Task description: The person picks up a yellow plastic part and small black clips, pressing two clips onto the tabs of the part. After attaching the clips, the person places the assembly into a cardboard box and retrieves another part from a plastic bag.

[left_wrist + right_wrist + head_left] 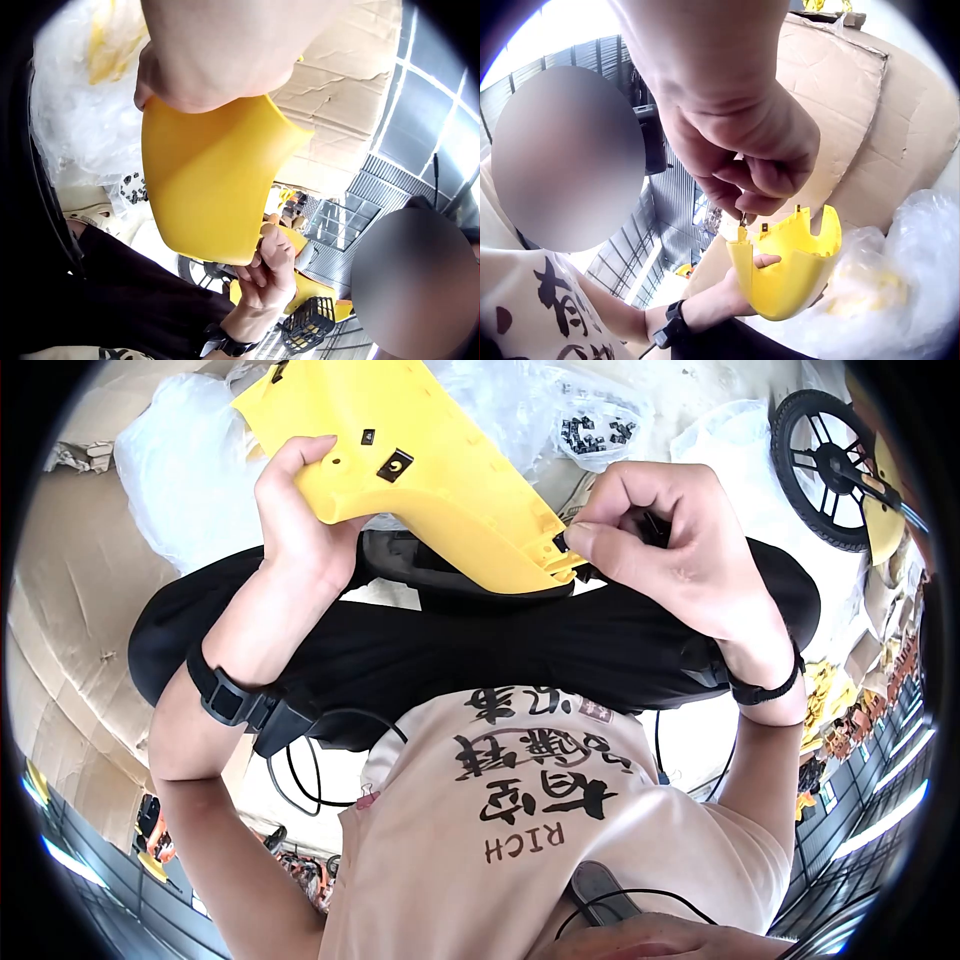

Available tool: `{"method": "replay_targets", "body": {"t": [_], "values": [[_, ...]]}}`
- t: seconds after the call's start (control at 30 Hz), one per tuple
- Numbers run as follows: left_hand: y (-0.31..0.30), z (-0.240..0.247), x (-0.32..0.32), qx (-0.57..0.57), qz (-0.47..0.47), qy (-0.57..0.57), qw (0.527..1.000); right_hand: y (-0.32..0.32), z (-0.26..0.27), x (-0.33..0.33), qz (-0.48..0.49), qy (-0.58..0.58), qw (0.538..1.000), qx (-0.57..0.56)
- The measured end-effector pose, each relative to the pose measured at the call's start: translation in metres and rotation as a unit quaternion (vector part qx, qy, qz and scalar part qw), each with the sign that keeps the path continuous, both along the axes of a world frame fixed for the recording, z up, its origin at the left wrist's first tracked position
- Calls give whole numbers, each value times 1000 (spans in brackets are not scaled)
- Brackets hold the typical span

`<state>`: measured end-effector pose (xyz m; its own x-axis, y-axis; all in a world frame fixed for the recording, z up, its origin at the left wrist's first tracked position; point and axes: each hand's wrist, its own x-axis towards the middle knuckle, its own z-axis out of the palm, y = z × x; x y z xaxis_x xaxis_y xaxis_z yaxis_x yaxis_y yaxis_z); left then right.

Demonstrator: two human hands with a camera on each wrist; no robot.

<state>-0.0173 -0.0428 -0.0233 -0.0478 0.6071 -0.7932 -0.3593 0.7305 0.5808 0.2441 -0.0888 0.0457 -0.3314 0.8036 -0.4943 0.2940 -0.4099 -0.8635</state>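
A curved yellow plastic cover (450, 480) is held up over the person's lap, with small dark clips (395, 464) on its inner face. The left hand (300, 525) grips it by one side, thumb over the inside. At the cover's narrow end, the right hand (685, 545) pinches a small black clip (560, 542) between thumb and bent forefinger, right at the edge. From the right wrist view, the cover (784, 289) shows its hollow side, and the clip is mostly hidden by the fingers. The left wrist view shows the cover's smooth outer face (206, 180).
Beyond the cover lies a clear bag of small black clips (597, 435). A black spoked wheel (825, 470) stands at the right. Plastic wrapping (185, 465) and cardboard (75, 610) lie at the left. A black basket (307, 326) appears in the left wrist view.
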Motion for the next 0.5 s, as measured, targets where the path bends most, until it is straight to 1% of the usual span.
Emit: {"method": "replay_targets", "body": {"t": [0.13, 0.2, 0.27, 0.37, 0.43, 0.5], "values": [[2, -2, 0, 8, 7, 10, 1000, -9, -3, -6, -14, -10, 999, 32], [1, -5, -1, 4, 6, 10, 1000, -11, -2, -7, -11, -82, 993, 82], [0, -5, 1, 2, 9, 7, 1000, -4, -9, 0, -32, -35, 998, 44], [1, -3, 1, 6, 9, 0, 1000, 1, -17, 7, -14, -2, 999, 39], [3, -2, 0, 13, 7, -2, 1000, 2, -19, 6, -28, 62, 997, 21], [3, -1, 0, 23, 6, 9, 1000, 2, -16, 4, -22, 46, 999, 17]]}}
